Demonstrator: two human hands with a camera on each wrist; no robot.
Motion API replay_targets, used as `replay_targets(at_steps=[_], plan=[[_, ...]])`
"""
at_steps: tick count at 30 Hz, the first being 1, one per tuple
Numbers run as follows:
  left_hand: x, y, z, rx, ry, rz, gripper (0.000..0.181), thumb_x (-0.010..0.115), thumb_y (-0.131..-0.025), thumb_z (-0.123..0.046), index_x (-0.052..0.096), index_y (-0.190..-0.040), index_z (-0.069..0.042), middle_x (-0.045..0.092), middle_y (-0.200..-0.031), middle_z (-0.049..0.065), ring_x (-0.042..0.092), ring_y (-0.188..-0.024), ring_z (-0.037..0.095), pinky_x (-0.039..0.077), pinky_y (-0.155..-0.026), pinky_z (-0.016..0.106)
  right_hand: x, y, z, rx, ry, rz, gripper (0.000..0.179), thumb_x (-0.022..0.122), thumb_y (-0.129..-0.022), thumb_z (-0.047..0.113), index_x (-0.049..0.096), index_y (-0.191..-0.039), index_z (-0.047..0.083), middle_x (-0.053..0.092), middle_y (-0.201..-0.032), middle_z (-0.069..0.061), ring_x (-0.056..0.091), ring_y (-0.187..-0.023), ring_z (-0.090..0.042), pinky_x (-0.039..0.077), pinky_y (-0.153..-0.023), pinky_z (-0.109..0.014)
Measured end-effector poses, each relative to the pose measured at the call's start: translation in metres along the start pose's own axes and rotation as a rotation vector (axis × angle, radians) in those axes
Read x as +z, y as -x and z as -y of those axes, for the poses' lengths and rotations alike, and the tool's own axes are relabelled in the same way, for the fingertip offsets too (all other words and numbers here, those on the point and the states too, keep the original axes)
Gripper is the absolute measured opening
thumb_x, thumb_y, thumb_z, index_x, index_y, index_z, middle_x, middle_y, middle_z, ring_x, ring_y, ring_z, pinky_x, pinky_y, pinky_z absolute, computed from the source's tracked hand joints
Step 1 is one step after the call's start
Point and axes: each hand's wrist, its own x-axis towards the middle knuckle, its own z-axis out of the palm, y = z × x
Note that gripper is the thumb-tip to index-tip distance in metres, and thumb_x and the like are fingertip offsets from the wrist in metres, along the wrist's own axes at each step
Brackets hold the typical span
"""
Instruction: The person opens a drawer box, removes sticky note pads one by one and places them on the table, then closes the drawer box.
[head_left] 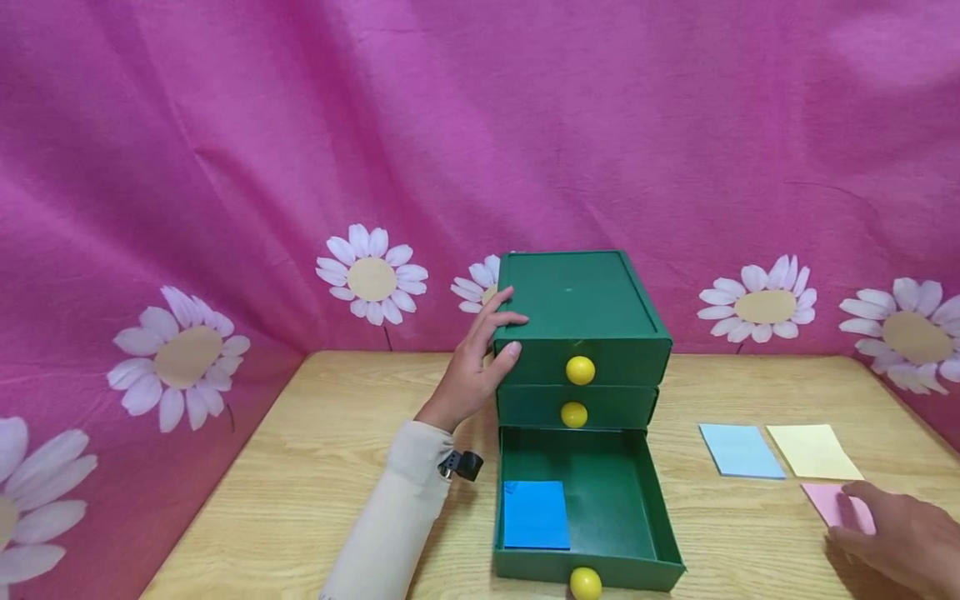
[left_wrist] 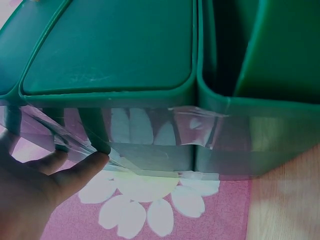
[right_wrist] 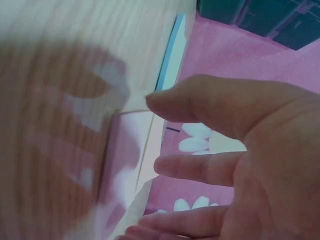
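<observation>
My left hand [head_left: 475, 358] rests at the upper left edge of a green three-drawer desktop organizer [head_left: 577, 292], fingers extended over the top's edge and thumb at the front corner. In the left wrist view the fingertips touch the organizer's shiny side [left_wrist: 145, 130]. The bottom drawer [head_left: 611, 492] is pulled out, with a blue sticky note pad [head_left: 536, 517] lying in its left half. Over the pink sticky note pad [head_left: 836, 504] on the table, my right hand [head_left: 903, 533] hovers with thumb and fingers spread apart, nothing between them. It partly hides that pad.
A light blue pad [head_left: 742, 451] and a pale yellow pad [head_left: 815, 452] lie side by side on the wooden table [head_left: 300, 467], just beyond the pink one. Yellow ball knobs [head_left: 581, 370] stick out of the drawer fronts. Behind the table hangs a pink cloth [head_left: 570, 125] with white flowers.
</observation>
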Motion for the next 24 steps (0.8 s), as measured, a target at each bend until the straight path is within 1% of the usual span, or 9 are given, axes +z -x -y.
replay_targets(at_steps=[4,6,10,11,14,17,18,20,24], plan=[[0.0,-0.001,0.0,0.004,0.005,0.001,0.037,0.047,-0.098,-0.04,0.047,-0.134,-0.03,0.017,-0.159,-0.011,0.016,-0.144,0.008,0.028,-0.108,0.056,-0.009,-0.007,0.01,-0.014,-0.015,-0.039,0.05,0.074,-0.079,0.025,0.055,-0.106,-0.013,0.062,-0.076,-0.024,0.06,-0.066,-0.037,0.047,-0.055,-0.052],[0.0,-0.001,0.0,0.004,0.005,0.002,0.036,0.048,-0.098,-0.038,0.047,-0.134,-0.03,0.017,-0.159,-0.011,0.016,-0.144,0.008,0.028,-0.109,0.056,-0.016,-0.012,0.018,-0.016,-0.017,-0.039,0.05,0.071,-0.084,0.027,0.054,-0.109,-0.013,0.061,-0.077,-0.025,0.06,-0.068,-0.039,0.047,-0.056,-0.054],[0.0,0.0,-0.001,0.006,0.009,0.002,0.036,0.048,-0.098,-0.032,0.047,-0.134,-0.027,0.017,-0.159,-0.012,0.015,-0.144,0.009,0.027,-0.109,0.056,-0.028,-0.02,0.035,-0.042,-0.023,-0.071,0.05,0.069,-0.087,0.03,0.055,-0.113,-0.01,0.061,-0.086,-0.028,0.06,-0.075,-0.041,0.047,-0.059,-0.055],[0.0,0.0,-0.001,0.005,0.01,0.002,0.036,0.048,-0.098,-0.031,0.048,-0.134,-0.027,0.017,-0.159,-0.012,0.015,-0.144,0.009,0.027,-0.109,0.056,-0.031,-0.022,0.04,-0.044,-0.027,-0.071,0.051,0.07,-0.086,0.031,0.055,-0.115,-0.008,0.061,-0.088,-0.027,0.06,-0.075,-0.039,0.047,-0.058,-0.055],[0.0,0.0,-0.001,0.0,0.013,0.002,0.036,0.049,-0.098,-0.033,0.048,-0.134,-0.027,0.017,-0.159,-0.013,0.015,-0.144,0.009,0.027,-0.109,0.055,-0.039,-0.025,0.059,-0.041,-0.046,-0.057,0.051,0.069,-0.087,0.035,0.057,-0.116,-0.005,0.06,-0.092,-0.025,0.058,-0.071,-0.029,0.047,-0.055,-0.049],[0.001,0.001,-0.002,-0.009,0.012,0.002,0.036,0.048,-0.098,-0.036,0.048,-0.134,-0.028,0.017,-0.159,-0.013,0.015,-0.144,0.009,0.028,-0.11,0.054,-0.048,-0.027,0.082,-0.039,-0.048,-0.043,0.048,0.069,-0.086,0.037,0.06,-0.114,-0.002,0.059,-0.094,-0.026,0.058,-0.074,-0.033,0.047,-0.056,-0.051],[0.001,0.001,-0.004,-0.01,0.012,0.002,0.036,0.048,-0.099,-0.035,0.048,-0.134,-0.026,0.017,-0.159,-0.011,0.016,-0.145,0.01,0.028,-0.11,0.055,-0.05,-0.028,0.09,-0.041,-0.044,-0.042,0.047,0.069,-0.086,0.037,0.061,-0.113,-0.002,0.059,-0.097,-0.028,0.059,-0.078,-0.036,0.047,-0.057,-0.052],[0.0,0.001,-0.014,-0.013,0.022,0.003,0.036,0.048,-0.099,-0.029,0.048,-0.134,-0.02,0.018,-0.159,-0.007,0.016,-0.145,0.014,0.027,-0.11,0.056,-0.055,-0.028,0.105,-0.05,-0.044,-0.058,0.044,0.07,-0.085,0.036,0.063,-0.11,0.0,0.06,-0.099,-0.028,0.059,-0.084,-0.042,0.047,-0.06,-0.056],[-0.003,0.002,-0.034,-0.013,0.041,0.004,0.035,0.048,-0.098,-0.016,0.047,-0.133,-0.01,0.019,-0.16,0.003,0.017,-0.145,0.021,0.026,-0.109,0.058,-0.061,-0.027,0.132,-0.099,-0.079,-0.11,0.04,0.071,-0.084,0.035,0.065,-0.108,0.004,0.064,-0.099,-0.023,0.061,-0.085,-0.038,0.049,-0.062,-0.055]])
